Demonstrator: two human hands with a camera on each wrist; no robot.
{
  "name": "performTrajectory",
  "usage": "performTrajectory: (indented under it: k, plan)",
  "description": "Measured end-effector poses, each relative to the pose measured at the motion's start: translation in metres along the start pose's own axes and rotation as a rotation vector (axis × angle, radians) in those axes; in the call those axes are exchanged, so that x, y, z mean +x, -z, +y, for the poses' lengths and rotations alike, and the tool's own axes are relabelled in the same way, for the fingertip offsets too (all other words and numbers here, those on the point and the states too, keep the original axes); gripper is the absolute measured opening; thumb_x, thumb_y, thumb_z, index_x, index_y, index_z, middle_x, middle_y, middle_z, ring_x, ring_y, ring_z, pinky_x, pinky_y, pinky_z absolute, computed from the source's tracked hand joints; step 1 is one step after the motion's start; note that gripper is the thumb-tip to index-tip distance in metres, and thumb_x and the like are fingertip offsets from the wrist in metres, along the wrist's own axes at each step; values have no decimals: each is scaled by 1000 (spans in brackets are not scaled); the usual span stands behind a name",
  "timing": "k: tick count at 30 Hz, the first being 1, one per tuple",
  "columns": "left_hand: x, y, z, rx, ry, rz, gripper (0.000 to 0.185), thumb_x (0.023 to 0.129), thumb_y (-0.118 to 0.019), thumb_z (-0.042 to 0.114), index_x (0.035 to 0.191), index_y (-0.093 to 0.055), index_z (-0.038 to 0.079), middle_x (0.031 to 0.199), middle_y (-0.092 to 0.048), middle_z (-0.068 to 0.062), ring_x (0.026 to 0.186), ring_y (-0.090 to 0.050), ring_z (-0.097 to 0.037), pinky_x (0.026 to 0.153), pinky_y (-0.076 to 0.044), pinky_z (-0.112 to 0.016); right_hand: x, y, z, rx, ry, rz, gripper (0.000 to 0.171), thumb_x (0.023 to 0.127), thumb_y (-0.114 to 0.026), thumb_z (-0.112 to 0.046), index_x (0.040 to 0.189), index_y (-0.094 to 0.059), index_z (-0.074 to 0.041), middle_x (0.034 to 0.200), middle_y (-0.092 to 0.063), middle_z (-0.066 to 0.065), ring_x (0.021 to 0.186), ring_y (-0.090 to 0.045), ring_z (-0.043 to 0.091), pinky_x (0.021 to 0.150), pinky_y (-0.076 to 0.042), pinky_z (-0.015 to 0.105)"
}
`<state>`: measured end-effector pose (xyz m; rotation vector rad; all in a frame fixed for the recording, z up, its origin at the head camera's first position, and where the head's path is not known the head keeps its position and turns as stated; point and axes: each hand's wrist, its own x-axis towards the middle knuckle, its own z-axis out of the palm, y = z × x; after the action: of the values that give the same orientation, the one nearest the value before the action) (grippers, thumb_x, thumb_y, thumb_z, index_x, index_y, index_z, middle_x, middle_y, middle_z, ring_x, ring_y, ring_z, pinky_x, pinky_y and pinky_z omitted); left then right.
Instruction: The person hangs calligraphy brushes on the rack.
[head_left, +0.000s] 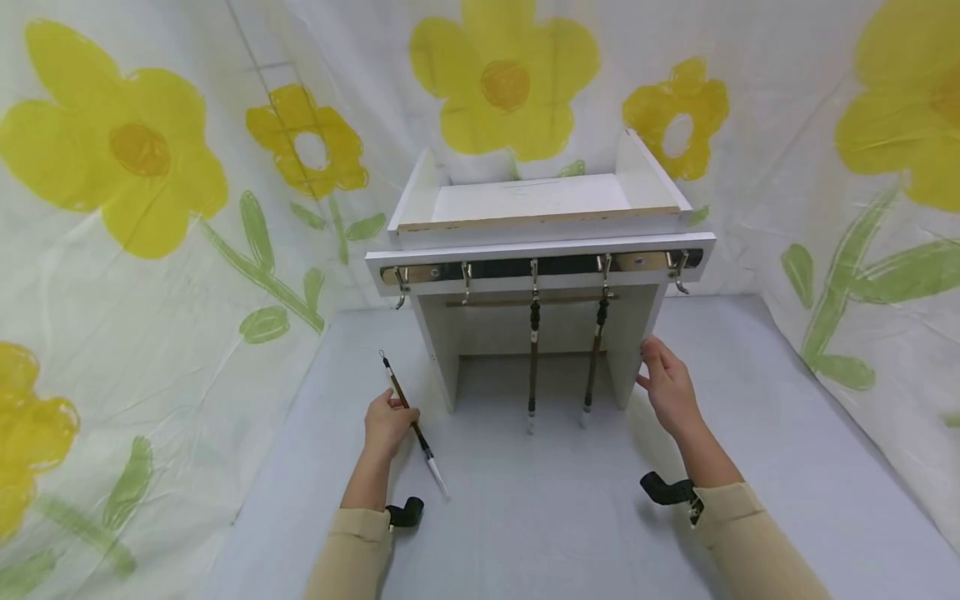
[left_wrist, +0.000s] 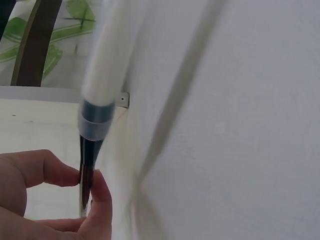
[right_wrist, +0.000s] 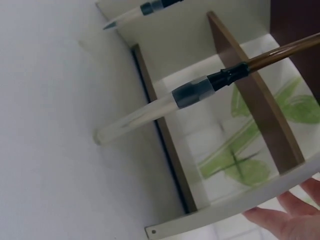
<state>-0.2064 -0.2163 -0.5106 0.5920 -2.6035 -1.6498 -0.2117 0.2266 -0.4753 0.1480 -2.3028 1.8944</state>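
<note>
My left hand (head_left: pixel 386 423) pinches a calligraphy brush (head_left: pixel 401 392) by its dark brown handle, left of the white rack (head_left: pixel 540 250). The brush slants, its hanging loop (head_left: pixel 382 355) up and away and its tip, in a clear cap (head_left: pixel 437 477), down toward me. In the left wrist view, thumb and finger meet on the handle below the pale capped tip (left_wrist: pixel 105 60). My right hand (head_left: pixel 670 390) touches the outer side of the rack's right panel with its fingertips. Two more brushes, a middle one (head_left: pixel 533 358) and a right one (head_left: pixel 595 358), hang tip-down from the rack.
Several metal hooks line the strip (head_left: pixel 495 269) across the rack's front; the two at left and the far right one carry nothing. An open shelf (head_left: pixel 532 200) tops the rack. A thin bar crosses behind the hooks. Pale cloth (head_left: pixel 525 517) covers the table, with flower-painted sheets behind.
</note>
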Motion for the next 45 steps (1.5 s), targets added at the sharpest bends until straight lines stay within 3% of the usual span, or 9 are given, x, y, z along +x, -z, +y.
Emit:
performTrajectory:
  k: [4,10,13,16,20,27,35,45]
  plan:
    - [-1,0,5,-59,1,18,62,89,-65,-2,146,-44,-8,121,-64,-25,104,-66,-32,86,-59,-34,0,0,2,3,-11,-8,62,109,-29,-47,157,-34,-7,161,-33,19,148,-31,42,108,-42,59]
    - [-5,4,16,-135,15,18,62,89,-63,-4,148,-42,-6,126,-64,-27,103,-69,-30,95,-57,-42,0,1,4,-13,-14,-14,64,109,-29,-49,158,-34,-9,162,-34,18,148,-33,40,107,-44,58]
    - [-6,6,21,-168,-2,29,63,89,-63,-6,149,-41,-5,125,-65,-28,95,-70,-24,93,-58,-40,1,1,4,-10,-4,-16,63,109,-30,-48,157,-35,-7,161,-35,19,147,-34,41,106,-44,57]
    - [-7,8,27,-217,-31,31,63,89,-62,-10,148,-42,-4,124,-63,-29,99,-67,-24,88,-60,-31,0,2,2,-2,-3,-16,62,109,-30,-46,157,-35,-7,161,-34,19,147,-33,42,106,-44,58]
    - [-10,8,35,-267,-63,24,63,88,-62,-15,147,-46,0,124,-59,-30,113,-61,-37,81,-60,-21,0,2,1,7,-9,-17,61,110,-29,-44,157,-34,-7,162,-33,19,148,-32,42,106,-43,58]
    - [-18,10,44,-255,-79,8,63,90,-62,-12,148,-46,7,126,-59,-27,118,-63,-41,85,-61,-26,1,3,1,1,-7,-21,61,110,-30,-45,158,-32,-7,163,-31,18,148,-32,42,106,-44,57]
    - [-26,13,48,-306,-106,10,66,93,-58,-13,152,-40,10,124,-58,-24,115,-67,-41,87,-61,-32,2,3,1,5,-8,-20,62,110,-31,-45,159,-31,-8,163,-31,17,148,-32,42,106,-44,57]
    - [-37,17,56,-229,-258,93,62,95,-56,-11,151,-42,14,116,-63,-18,108,-69,-36,86,-61,-28,1,3,0,1,-24,-20,63,109,-31,-47,159,-31,-9,163,-31,17,148,-31,42,106,-44,57]
